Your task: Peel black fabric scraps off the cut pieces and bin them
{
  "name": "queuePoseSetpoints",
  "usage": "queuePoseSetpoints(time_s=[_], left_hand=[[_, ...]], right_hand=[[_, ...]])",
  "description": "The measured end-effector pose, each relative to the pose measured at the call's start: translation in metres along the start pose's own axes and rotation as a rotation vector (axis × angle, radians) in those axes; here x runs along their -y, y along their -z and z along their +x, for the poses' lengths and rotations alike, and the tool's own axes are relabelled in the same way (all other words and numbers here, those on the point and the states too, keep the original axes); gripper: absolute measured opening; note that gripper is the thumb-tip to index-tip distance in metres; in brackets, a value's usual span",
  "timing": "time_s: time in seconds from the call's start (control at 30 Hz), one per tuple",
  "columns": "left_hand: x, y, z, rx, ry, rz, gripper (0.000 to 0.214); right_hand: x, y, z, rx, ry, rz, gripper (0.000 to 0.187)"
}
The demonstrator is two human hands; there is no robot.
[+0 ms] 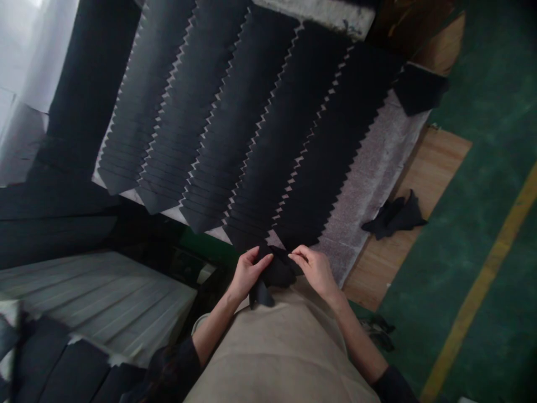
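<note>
Both my hands meet at the near edge of a worktable, over my beige apron. My left hand [248,274] is closed in a pinch on a small piece of black fabric [274,273] that droops down below it. My right hand [315,268] pinches the same piece from the right side. Just beyond my fingers lie several long overlapping rows of black fabric pieces [251,129], fanned like scales across the grey felt table cover [377,168].
A loose black scrap [396,217] lies on the wooden board [436,162] at the table's right. Another black piece [419,88] sits at the far right corner. Stacks of dark and grey sheets [96,296] are at lower left. Green floor with a yellow line [482,285] runs right.
</note>
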State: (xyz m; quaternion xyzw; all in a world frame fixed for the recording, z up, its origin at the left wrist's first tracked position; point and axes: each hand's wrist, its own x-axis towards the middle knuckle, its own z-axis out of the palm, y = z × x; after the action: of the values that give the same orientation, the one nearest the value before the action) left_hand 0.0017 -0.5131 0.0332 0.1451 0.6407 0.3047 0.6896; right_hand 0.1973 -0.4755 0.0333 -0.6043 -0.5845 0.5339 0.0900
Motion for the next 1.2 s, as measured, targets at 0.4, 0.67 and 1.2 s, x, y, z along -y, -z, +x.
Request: queuePoseSetpoints(time_s=[0.4,0.67,1.2], left_hand=[[0.008,0.010,0.001,-0.028,-0.028,0.083,0.031],[0.011,0.010,0.002,0.018,-0.047,0.132,0.035],[0.002,0.003,0.006,0.098,-0.124,0.278,0.062]], right_hand=[[-0.002,0.005,0.025,-0.069,0.102,-0.110,0.024],[0.004,0.005,0.027,-0.049,0.026,-0.241,0.020],[0.013,0.007,0.027,-0.035,-0.065,-0.384,0.019]])
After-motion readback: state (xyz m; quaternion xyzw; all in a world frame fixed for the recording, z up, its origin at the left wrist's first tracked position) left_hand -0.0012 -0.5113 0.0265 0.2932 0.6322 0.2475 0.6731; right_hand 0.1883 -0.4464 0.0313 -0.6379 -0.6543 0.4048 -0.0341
